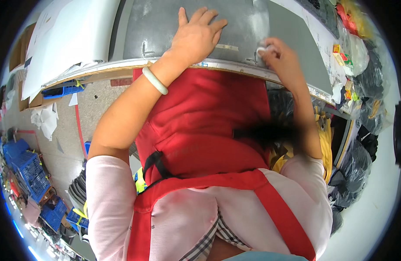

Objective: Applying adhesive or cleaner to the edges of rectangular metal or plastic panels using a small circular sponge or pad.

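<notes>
My left hand (197, 34) lies flat on a dark grey sheet (152, 28), its fingers spread and holding nothing. A pale bangle (155, 81) circles that wrist. To the right, near the table's front edge, my right hand (282, 57) is closed on a small white wad (264, 49), partly hidden by the fingers and slightly blurred. What the wad is made of I cannot tell. It is at the right part of the dark sheet, which has a whitish smear and small corner marks. A plain grey sheet (296, 43) lies beside it.
A large white sheet (72, 37) curls over the table's left side. Plastic bags (369, 82) and small packages crowd the right edge. Blue crates (30, 172) and crumpled paper (44, 119) are on the floor at left. My red apron (205, 126) touches the table's front edge.
</notes>
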The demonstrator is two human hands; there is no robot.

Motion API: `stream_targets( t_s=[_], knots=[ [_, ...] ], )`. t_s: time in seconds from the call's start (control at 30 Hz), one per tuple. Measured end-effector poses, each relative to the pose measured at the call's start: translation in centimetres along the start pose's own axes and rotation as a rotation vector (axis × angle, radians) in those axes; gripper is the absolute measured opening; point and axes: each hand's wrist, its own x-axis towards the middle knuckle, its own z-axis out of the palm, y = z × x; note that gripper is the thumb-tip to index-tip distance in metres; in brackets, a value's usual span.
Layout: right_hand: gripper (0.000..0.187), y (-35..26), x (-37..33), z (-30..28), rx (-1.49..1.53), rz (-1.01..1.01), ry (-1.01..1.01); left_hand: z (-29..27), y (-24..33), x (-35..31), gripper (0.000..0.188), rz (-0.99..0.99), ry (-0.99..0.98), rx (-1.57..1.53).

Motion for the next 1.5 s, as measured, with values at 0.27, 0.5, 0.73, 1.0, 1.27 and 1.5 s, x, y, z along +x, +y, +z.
stream_targets(
  t_s=[0.27,0.5,0.73,1.0,1.27,1.5],
  knots=[
    [0.019,1.1,11.4,-1.6,0.005,-0.112,0.4,-0.6,0.1,0.2,0.031,-0.015,-0.038,-0.014],
    [0.021,0.8,16.4,-2.4,-0.409,-0.453,0.507,-0.8,0.4,0.3,0.031,-0.027,-0.063,-0.023],
    [0.018,0.7,18.1,-2.7,-0.589,-0.428,0.381,-1.0,0.1,0.2,0.032,-0.038,-0.049,-0.042],
    [0.021,1.6,17.9,-2.4,-0.075,-0.1,0.38,-0.5,0.1,0.2,0.035,-0.022,-0.062,-0.056],
    [0.024,-0.9,18.6,-3.4,-0.037,-0.128,0.333,-0.5,0.3,0.2,0.035,-0.049,-0.056,0.019],
    [0.019,-10.3,20.7,6.3,-0.021,-0.46,0.148,-0.4,0.3,0.1,0.035,-0.04,-0.144,0.032]
  ],
)
